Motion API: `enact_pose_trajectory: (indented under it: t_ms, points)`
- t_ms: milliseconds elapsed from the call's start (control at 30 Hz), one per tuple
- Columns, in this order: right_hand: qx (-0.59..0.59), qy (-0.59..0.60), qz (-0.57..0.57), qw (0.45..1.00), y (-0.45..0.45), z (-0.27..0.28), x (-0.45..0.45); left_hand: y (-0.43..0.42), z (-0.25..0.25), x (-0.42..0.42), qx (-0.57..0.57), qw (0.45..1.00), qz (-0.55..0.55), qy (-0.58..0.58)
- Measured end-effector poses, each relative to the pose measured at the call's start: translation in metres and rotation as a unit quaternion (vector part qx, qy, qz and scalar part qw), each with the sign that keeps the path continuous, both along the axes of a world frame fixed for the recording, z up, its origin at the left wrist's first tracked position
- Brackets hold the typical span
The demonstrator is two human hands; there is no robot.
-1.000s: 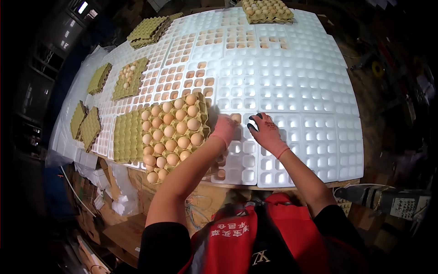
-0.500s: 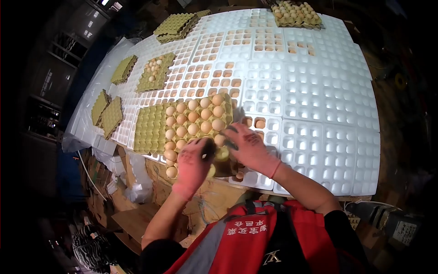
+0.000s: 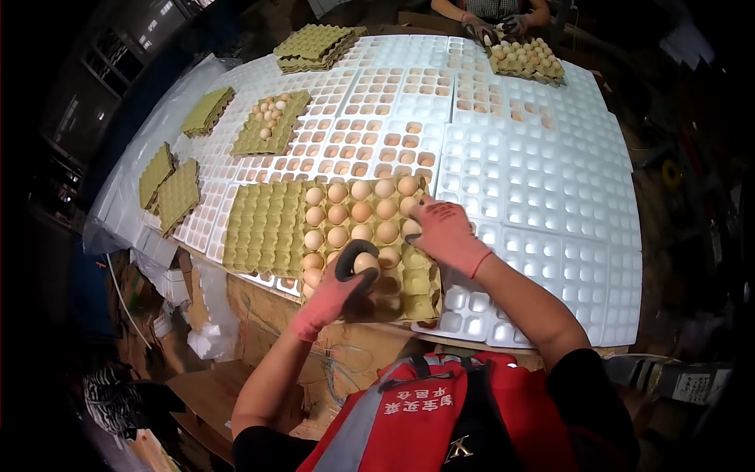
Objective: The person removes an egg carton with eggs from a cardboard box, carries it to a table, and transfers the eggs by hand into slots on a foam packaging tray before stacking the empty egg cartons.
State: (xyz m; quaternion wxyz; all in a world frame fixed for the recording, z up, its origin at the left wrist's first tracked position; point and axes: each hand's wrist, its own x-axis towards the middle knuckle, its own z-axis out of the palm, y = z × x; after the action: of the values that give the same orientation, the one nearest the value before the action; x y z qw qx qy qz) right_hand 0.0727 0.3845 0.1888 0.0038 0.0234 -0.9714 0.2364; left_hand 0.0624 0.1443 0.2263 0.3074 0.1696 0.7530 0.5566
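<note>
Both my hands wear pink gloves with dark fingertips and work over a pulp egg tray with rows of brown eggs in it. My left hand is closed around one egg, held just above the tray's near rows. My right hand reaches the tray's right edge, its thumb and fingers around an egg there. Several near cups of this tray hold no eggs. Under it lie white foam trays with square pockets, some with eggs in them.
An eggless pulp tray adjoins on the left. Farther off lie a tray with several eggs, tray stacks and pulp trays. At the far edge, another person's gloved hands are by a full egg tray.
My left hand now shows an egg in its grip. My right hand has moved up along the tray's right edge. The other person's hands have come into view at the far side.
</note>
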Motion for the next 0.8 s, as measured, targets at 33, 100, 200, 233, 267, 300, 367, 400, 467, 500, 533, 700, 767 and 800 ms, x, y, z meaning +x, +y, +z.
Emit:
enact_pose_trajectory:
  t_ms: [33, 100, 200, 233, 267, 300, 367, 400, 467, 500, 533, 700, 767, 800]
  points:
    - [-0.079, -0.018, -0.022, 0.996, 0.009, 0.019, 0.004, 0.005, 0.0, -0.005, -0.059, 0.991, -0.057, 0.102]
    - [-0.473, -0.11, -0.092, 0.869, 0.04, 0.016, 0.003, 0.02, -0.007, -0.002, -0.208, 0.864, -0.131, 0.44]
    - [-0.633, -0.073, -0.061, 0.768, 0.053, 0.014, 0.005, 0.024, -0.034, -0.018, -0.276, 0.804, -0.202, 0.486]
    - [-0.51, -0.033, -0.052, 0.858, 0.046, 0.006, -0.004, 0.026, -0.03, -0.023, -0.277, 0.808, -0.207, 0.476]
    - [-0.289, 0.025, -0.075, 0.954, 0.029, 0.007, -0.008, 0.025, -0.009, -0.026, -0.255, 0.892, -0.175, 0.33]
    - [-0.051, 0.08, -0.095, 0.991, 0.011, 0.007, -0.012, 0.016, 0.005, -0.022, -0.134, 0.98, -0.054, 0.133]
    - [0.17, 0.153, -0.014, 0.973, 0.002, -0.051, -0.043, -0.003, -0.005, -0.039, 0.054, 0.993, -0.07, 0.074]
    - [0.163, 0.103, -0.009, 0.981, -0.001, -0.041, -0.046, -0.005, -0.003, -0.041, 0.125, 0.991, -0.056, -0.004]
    - [0.126, 0.003, -0.024, 0.992, 0.006, -0.01, -0.046, 0.013, 0.013, -0.045, 0.02, 0.994, -0.036, -0.099]
    - [0.012, 0.025, -0.075, 0.997, 0.018, 0.004, -0.03, 0.022, 0.002, -0.042, -0.097, 0.982, -0.098, 0.129]
    - [-0.091, 0.029, -0.125, 0.988, 0.039, 0.007, -0.01, 0.032, -0.009, -0.038, -0.228, 0.901, -0.111, 0.352]
    - [-0.033, -0.073, -0.272, 0.959, 0.103, -0.074, 0.082, 0.054, -0.018, -0.055, -0.392, 0.743, -0.192, 0.508]
    - [-0.016, -0.049, -0.292, 0.955, 0.108, -0.106, 0.089, 0.055, -0.019, -0.062, -0.357, 0.76, -0.184, 0.512]
    - [-0.025, -0.034, -0.286, 0.957, 0.109, -0.112, 0.091, 0.05, -0.023, -0.067, -0.334, 0.782, -0.164, 0.501]
